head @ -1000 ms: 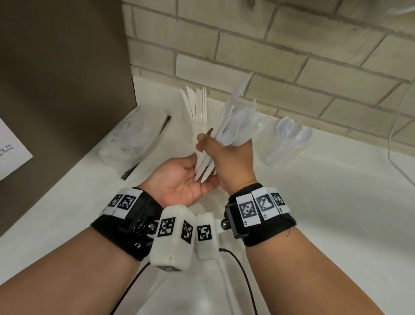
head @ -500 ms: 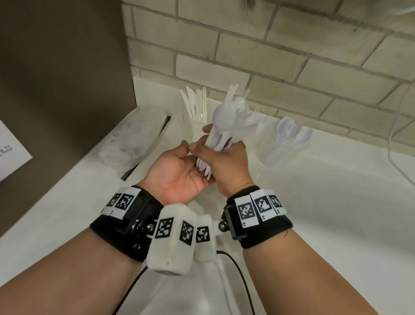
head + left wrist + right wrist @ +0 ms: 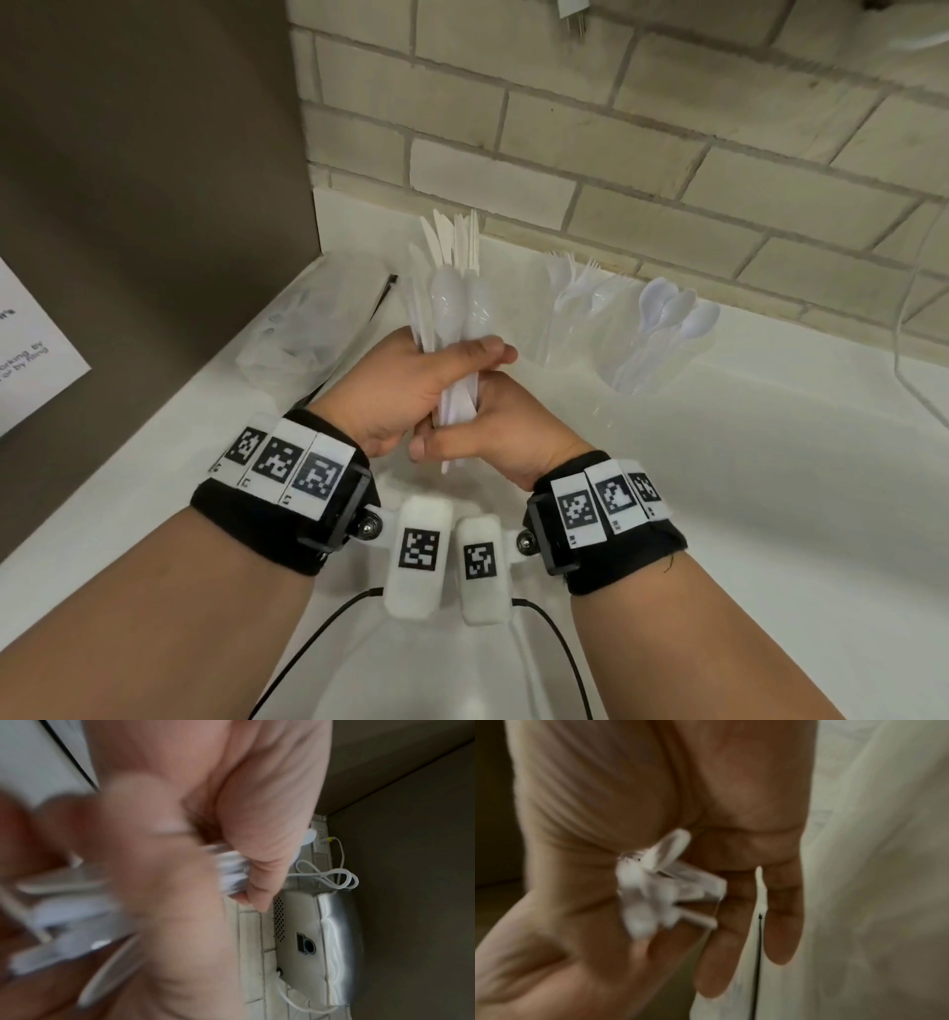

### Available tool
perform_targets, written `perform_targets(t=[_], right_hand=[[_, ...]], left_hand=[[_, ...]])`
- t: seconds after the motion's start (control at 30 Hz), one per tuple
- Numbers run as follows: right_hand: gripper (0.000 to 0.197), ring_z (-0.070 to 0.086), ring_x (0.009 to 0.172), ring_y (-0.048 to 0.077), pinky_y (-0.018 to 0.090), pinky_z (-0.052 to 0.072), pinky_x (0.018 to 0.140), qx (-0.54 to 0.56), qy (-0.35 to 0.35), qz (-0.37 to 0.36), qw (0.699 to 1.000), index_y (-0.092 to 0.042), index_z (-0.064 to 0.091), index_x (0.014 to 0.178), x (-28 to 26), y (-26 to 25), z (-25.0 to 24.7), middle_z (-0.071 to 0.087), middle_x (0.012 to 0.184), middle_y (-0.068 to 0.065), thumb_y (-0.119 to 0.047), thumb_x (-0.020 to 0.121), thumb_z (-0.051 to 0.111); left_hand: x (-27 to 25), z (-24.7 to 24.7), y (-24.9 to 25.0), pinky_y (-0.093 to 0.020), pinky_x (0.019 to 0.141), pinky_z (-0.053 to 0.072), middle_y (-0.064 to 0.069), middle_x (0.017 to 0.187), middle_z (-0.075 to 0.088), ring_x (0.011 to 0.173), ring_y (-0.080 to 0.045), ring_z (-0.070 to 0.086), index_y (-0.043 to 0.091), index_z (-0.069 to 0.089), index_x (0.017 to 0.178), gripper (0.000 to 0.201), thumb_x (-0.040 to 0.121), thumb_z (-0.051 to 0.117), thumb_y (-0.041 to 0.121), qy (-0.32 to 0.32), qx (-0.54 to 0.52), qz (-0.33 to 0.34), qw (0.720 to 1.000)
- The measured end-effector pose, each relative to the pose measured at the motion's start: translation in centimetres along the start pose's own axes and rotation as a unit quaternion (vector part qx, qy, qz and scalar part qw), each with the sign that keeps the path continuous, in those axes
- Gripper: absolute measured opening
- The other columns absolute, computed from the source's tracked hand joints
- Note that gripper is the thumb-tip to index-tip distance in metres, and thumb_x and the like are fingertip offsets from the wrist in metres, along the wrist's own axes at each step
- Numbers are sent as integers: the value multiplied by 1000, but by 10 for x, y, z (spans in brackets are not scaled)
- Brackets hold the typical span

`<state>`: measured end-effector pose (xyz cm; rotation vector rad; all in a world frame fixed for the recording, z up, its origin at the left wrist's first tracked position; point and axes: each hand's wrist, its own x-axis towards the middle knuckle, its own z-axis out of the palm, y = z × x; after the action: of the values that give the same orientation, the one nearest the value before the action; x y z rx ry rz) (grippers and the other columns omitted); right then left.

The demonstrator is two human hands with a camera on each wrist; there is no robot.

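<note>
A bundle of white plastic cutlery [image 3: 448, 308] stands nearly upright over the counter, spoon bowls and knife blades at the top. My left hand [image 3: 447, 360] grips the bundle around its middle, fingers curled over the front. Just below it, my right hand [image 3: 457, 437] holds the handle ends [image 3: 457, 406], thumb across them. The left wrist view is blurred and shows the handles [image 3: 231, 874] clamped in the fist. In the right wrist view the handle tips [image 3: 659, 892] stick out of the palm.
Three clear cups stand along the brick wall: one with knives [image 3: 454, 241], one with forks [image 3: 580, 293], one with spoons [image 3: 667, 313]. A crumpled clear plastic bag [image 3: 308, 329] lies at the left by a brown panel [image 3: 154, 180]. The white counter [image 3: 770, 462] stretches to the right.
The bundle, earlier tilted right in my right hand over an open left palm, now stands upright. My left hand has closed around it and my right hand has slid down to the handles.
</note>
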<state>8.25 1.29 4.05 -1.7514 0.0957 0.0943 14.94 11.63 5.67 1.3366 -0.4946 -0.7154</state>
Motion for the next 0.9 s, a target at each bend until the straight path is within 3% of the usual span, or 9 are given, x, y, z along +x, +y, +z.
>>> perform_targets(t=[0.2,0.27,0.33,0.37,0.47,0.53,0.67,0.8,0.9], right_hand=[[18,38,34,12,27,45,45,63,-9,59,996,-9,46,68,-4,7,5,38,52,6,4,69,57],[15,54,45,13,29,53,53,40,-20,53,998,-8,55,73,-5,4,6,53,57,5,1,74,67],[21,68,77,9,26,56,77,-91,-10,52,994,-12,69,93,-4,-2,-3,71,85,-2,-21,77,79],[31,67,86,4,22,54,83,-146,14,57,988,-17,71,99,-3,-6,-11,72,92,-8,-33,74,81],[32,65,73,2,19,49,69,-142,170,30,975,-20,71,84,-2,-24,-26,69,79,-12,-47,69,81],[26,61,66,10,26,50,65,-90,250,-32,963,-21,71,85,2,-36,-28,66,77,-6,-42,73,79],[24,59,66,9,32,52,74,-71,257,-64,962,-28,71,101,13,-51,-24,61,77,-9,-38,79,76],[9,57,59,0,26,48,67,-80,276,-66,956,-26,73,81,18,-50,-20,67,76,-10,-24,88,68],[15,62,73,7,27,49,70,0,298,-58,953,-20,72,81,19,-47,-23,70,83,-7,-21,92,62]], left_hand=[[-3,3,-1,-36,90,53,-13,97,74,102,-24,68,12,67,90,23,75,65,30,-30,1,28,999],[-4,4,-1,-42,90,54,-13,84,74,97,-27,70,12,66,86,20,76,66,29,4,-27,34,999],[0,2,-2,-46,81,57,-7,62,65,83,-30,72,11,61,78,16,84,65,25,84,-96,46,991],[3,-2,-2,-46,74,58,-3,55,57,71,-28,70,11,58,74,20,87,64,24,125,-120,52,983],[9,-14,-7,-39,61,54,5,49,47,47,-15,51,15,55,76,19,90,62,24,184,-78,53,978],[9,-15,-14,-37,59,50,7,49,47,47,-15,48,17,53,77,19,89,64,26,165,8,35,986],[8,-10,-23,-31,54,47,4,54,51,49,-13,51,13,50,78,23,86,68,25,104,111,33,988],[3,-6,-25,-11,52,42,19,48,57,48,5,53,23,52,75,21,82,71,18,49,111,51,991],[-2,-3,-25,-13,53,46,14,50,60,48,3,55,21,57,79,15,75,69,29,38,71,43,996]])
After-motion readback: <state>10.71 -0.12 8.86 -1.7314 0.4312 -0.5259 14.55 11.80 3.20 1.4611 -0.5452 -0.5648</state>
